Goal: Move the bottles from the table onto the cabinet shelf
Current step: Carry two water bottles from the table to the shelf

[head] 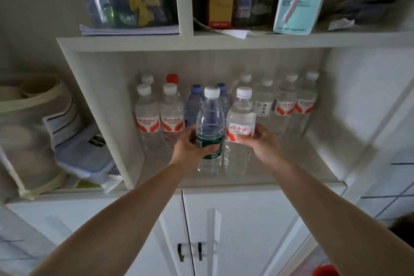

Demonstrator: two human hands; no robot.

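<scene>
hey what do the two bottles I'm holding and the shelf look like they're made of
Green-label bottle and red-label bottle: likely thin clear plastic, glossy and ribbed, see-through, with white plastic-looking caps. Shelf: probably laminated board, matte off-white with a faint woodgrain.

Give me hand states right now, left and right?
Left hand: fingers curled round the green-label water bottle.
Right hand: fingers gripping the red-and-white-label water bottle.

The pale cabinet shelf (291,170) carries upright water bottles: two red-labelled ones (147,116) at the left, two blue-capped ones (194,102) behind the middle, and a row of clear bottles (285,103) at the right rear.
</scene>
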